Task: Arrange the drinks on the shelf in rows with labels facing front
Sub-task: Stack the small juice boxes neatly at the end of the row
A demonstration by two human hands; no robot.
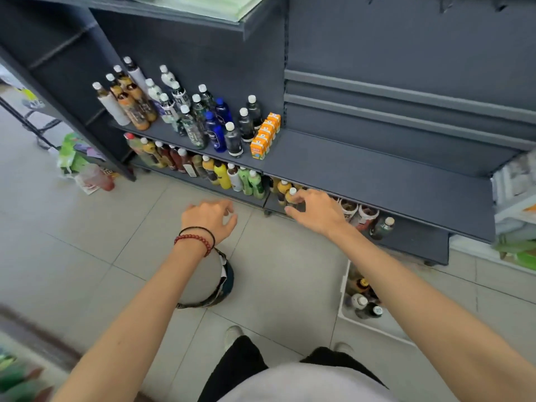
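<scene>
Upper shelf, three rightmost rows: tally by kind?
Blue bottles: 2
Dark bottles with white caps: 3
Orange juice cartons: 5 (tightly packed, so the count is approximate)
Total: 10

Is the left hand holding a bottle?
No: the left hand hangs empty over the floor; only the right hand grips a bottle on the bottom shelf.

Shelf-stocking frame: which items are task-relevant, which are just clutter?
Job: orange bottle gripped by right hand; lower shelf bottles; upper shelf bottles; juice cartons; floor crate of bottles; left hand, empty.
Lying about: stool; bags on floor, left.
</scene>
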